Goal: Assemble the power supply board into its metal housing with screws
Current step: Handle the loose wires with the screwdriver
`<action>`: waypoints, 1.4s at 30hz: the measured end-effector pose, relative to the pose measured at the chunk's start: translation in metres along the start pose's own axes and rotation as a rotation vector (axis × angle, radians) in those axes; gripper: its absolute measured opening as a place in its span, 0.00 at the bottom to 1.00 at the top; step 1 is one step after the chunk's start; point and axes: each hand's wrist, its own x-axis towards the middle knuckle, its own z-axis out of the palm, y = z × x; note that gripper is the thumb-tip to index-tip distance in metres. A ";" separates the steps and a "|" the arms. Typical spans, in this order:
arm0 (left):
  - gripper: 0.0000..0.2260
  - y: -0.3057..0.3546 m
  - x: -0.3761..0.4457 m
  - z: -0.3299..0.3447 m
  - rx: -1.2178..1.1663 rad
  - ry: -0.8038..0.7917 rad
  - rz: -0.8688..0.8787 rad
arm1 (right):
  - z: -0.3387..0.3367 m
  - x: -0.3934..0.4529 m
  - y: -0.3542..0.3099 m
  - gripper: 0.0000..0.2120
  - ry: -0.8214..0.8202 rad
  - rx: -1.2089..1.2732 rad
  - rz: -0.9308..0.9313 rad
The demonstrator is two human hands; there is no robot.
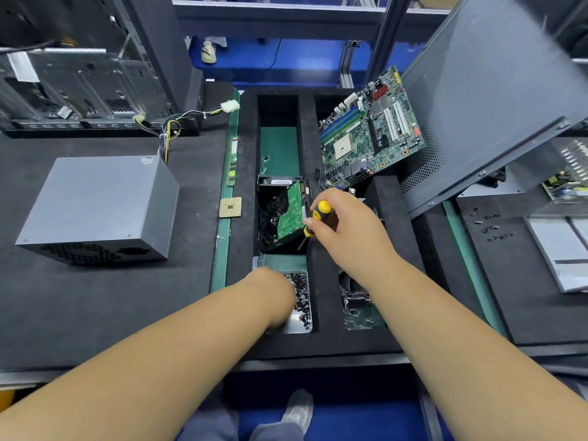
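Note:
A grey metal power supply housing (98, 205) stands on the black mat at the left, its coloured cable bundle (168, 125) trailing behind it. My right hand (343, 224) grips a yellow-and-black screwdriver (316, 218) beside a small green circuit board (291, 211) that leans in the middle slot of the black foam tray (318, 342). My left hand (276, 297) reaches down into a clear container of dark screws (302, 297) at the near end of that slot. Its fingers are hidden behind the wrist.
A large green motherboard (369, 128) leans in the tray's right slot against a tilted grey case panel (496, 100). A RAM stick (232, 160) and a CPU chip (230, 207) lie on the green strip. Loose screws (491, 224) lie at the right. Open computer cases (79, 87) stand at back left.

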 end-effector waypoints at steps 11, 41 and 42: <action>0.27 0.005 0.008 0.009 0.006 0.130 -0.090 | 0.000 0.001 0.001 0.06 0.004 0.024 -0.006; 0.12 0.019 0.025 -0.010 -0.195 0.200 -0.275 | -0.008 0.007 -0.002 0.06 0.021 0.034 -0.045; 0.11 0.018 0.026 -0.011 -0.205 0.193 -0.283 | -0.009 0.007 -0.002 0.06 0.023 0.033 -0.048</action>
